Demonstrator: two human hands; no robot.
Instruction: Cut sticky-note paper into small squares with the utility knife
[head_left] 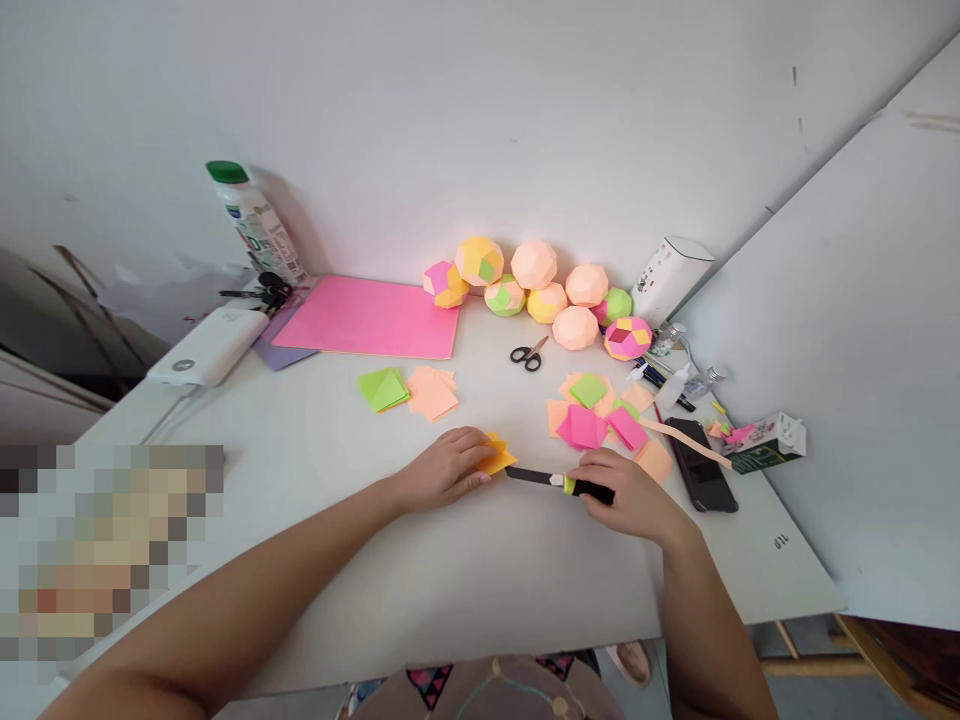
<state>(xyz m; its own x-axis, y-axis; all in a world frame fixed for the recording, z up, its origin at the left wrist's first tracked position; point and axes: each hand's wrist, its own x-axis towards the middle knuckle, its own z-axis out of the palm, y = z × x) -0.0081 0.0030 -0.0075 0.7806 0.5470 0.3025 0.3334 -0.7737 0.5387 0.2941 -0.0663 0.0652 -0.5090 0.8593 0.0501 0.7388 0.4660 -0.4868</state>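
Observation:
My left hand is closed on a folded piece of yellow-orange paper, its fingers partly covering it. A utility knife with a black and yellow handle is gripped in my right hand. The knife's dark blade points left, and its tip meets the paper's right edge; whether it is inside the fold I cannot tell. Just beyond my right hand lie loose pink paper squares with peach and green ones. Left of centre are a green paper stack and a peach paper stack.
Several folded paper balls line the wall. Black scissors lie before them. A pink sheet is at back left, near a white power bank-like box and a bottle. A phone and small carton are at right.

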